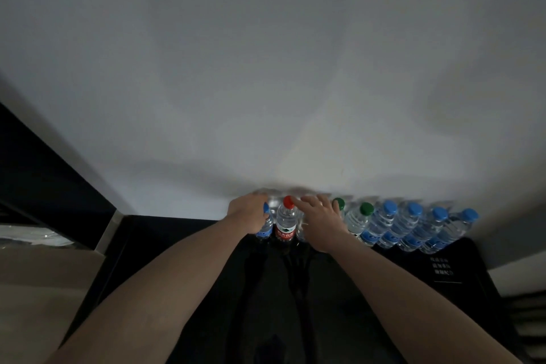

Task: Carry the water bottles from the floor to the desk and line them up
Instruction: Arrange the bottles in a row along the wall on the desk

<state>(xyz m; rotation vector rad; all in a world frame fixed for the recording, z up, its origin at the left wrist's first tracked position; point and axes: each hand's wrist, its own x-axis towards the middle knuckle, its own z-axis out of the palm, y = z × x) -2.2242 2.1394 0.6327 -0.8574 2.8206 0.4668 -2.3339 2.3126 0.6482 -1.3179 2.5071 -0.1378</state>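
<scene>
- The left hand (249, 213) grips a blue-capped water bottle (265, 226) at its neck, at the left end of the row on the black desk (325, 289).
- Between the hands stands a red-capped bottle (286, 223), upright against the white wall (266, 68).
- The right hand (320, 220) lies with fingers relaxed over the bottles; its fingertips are near the red cap.
- Just right of that hand stand two green-capped bottles (359, 220), then four blue-capped bottles (413, 226), touching in line.

Two bare forearms enter from the lower corners of the frame and narrow toward the centre. No sleeve covers either one up to the frame edge. The left hand (249, 213) and right hand (320, 220) wear no gloves, rings or watch.
</scene>
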